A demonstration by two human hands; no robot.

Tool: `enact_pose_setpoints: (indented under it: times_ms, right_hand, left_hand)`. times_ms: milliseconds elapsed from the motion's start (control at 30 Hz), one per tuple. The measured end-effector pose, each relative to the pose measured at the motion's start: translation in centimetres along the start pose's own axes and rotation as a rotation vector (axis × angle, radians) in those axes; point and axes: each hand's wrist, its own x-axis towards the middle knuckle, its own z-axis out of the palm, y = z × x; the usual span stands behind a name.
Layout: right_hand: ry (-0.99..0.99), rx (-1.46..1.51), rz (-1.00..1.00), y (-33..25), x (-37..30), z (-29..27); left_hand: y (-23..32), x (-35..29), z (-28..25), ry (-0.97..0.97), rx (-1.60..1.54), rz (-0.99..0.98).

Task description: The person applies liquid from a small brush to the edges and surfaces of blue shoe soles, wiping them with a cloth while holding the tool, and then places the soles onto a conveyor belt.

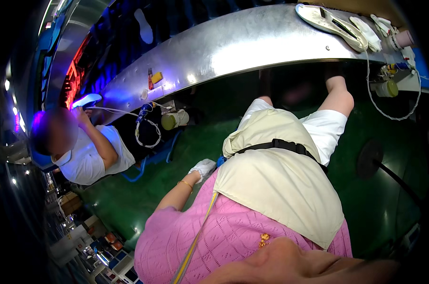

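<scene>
Bench [252, 35]: shiny metal, bowed by the lens
Pink top [224, 236]: lacy diamond knit
Apron [280, 184]: smooth cream cloth, cinched with a wide black belt [276, 143]
Blue bit [220, 161]: small, kinda blurry, tucked at the left hip by the apron edge
Left hand [203, 168]: white-gloved, right beside the blue bit, can't tell how far open or if gripping anything
Right hand: out of view, so can't tell

1 gloved left hand [204, 169]; ahead of it: 1 worktop [243, 35], 1 yellow block [156, 77], 2 green-ended canisters [169, 121] [389, 88]; left of it: 1 co-worker [93, 161].
</scene>
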Motion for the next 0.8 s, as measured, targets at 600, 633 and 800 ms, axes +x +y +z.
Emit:
enact_pose_setpoints:
  times_ms: [600,633,800]
  right_hand:
    - [-0.017,-0.019,-0.076,1.6,10.0,8.3]
    - [-0.007,-0.021,-0.081,2.0,11.4,9.6]
    - [0.000,-0.046,-0.090,3.6,16.1,14.1]
  left_hand:
    - [1.3,1.1,0.3,0.005,0.036,0.003]
    - [1.6,1.0,0.2,0.011,0.009,-0.028]
    - [2.7,0.7,-0.1,-0.019,0.237,0.268]
